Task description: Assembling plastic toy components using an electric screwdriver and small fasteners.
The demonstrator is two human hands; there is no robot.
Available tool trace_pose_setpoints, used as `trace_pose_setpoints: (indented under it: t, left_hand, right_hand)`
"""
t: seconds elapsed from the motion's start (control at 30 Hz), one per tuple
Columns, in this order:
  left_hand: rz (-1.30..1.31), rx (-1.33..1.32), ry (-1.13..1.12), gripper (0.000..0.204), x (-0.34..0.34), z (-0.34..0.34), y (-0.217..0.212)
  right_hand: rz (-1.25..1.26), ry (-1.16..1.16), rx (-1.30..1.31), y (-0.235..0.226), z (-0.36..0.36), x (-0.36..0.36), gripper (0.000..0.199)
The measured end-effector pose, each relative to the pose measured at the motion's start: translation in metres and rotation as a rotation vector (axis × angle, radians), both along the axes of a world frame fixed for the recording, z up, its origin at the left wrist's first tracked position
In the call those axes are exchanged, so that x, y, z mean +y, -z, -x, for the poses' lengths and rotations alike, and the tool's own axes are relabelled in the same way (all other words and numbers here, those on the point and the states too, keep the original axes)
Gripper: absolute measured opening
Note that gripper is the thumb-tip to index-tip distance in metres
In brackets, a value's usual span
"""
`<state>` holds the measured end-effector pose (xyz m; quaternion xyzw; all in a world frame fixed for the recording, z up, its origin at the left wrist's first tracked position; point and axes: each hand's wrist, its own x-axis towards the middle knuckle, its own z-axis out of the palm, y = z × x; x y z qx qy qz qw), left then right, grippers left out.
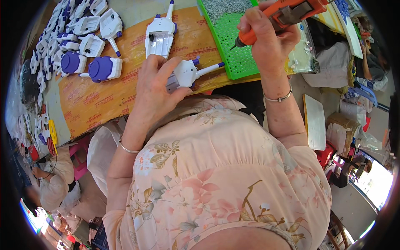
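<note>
Cardboard-covered bench (100, 98), green screw tray (233, 46), toy parts (75, 37), crowded workshop

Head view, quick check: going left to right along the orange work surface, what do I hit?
Heap of white toy parts → purple-and-white toy piece → left hand holding a white toy housing → green perforated tray → right hand gripping an orange electric screwdriver.

My left hand (156, 89) grips a white toy (187, 73) at the table (100, 100) edge. My right hand (268, 39) holds an orange screwdriver (283, 16) over the green tray (233, 46), right of the toy. Another toy (160, 35) lies beyond it; more pile at far left.
</note>
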<state>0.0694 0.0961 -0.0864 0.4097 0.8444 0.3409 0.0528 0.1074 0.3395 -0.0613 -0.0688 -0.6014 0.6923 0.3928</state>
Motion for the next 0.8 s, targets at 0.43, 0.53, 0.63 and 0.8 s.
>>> trace_pose_setpoints:
  t: [0.43, 0.53, 0.63, 0.8]
  left_hand:
    - [-0.013, -0.033, -0.022, 0.063, -0.002, -0.004, -0.001]
    - [-0.032, -0.044, -0.011, 0.061, 0.0, -0.002, 0.001]
    - [-0.029, -0.064, -0.027, 0.061, -0.003, -0.001, 0.002]
    - [-0.037, -0.073, -0.015, 0.061, -0.002, 0.0, 0.005]
  right_hand:
    - [0.037, -0.069, 0.0, -0.01, -0.009, 0.002, 0.027]
    - [0.115, -0.263, 0.374, 0.007, 0.014, 0.013, 0.025]
    - [-0.034, -0.039, 0.028, -0.04, -0.017, -0.013, 0.03]
    - [0.09, -0.178, -0.048, -0.058, -0.019, -0.042, 0.041]
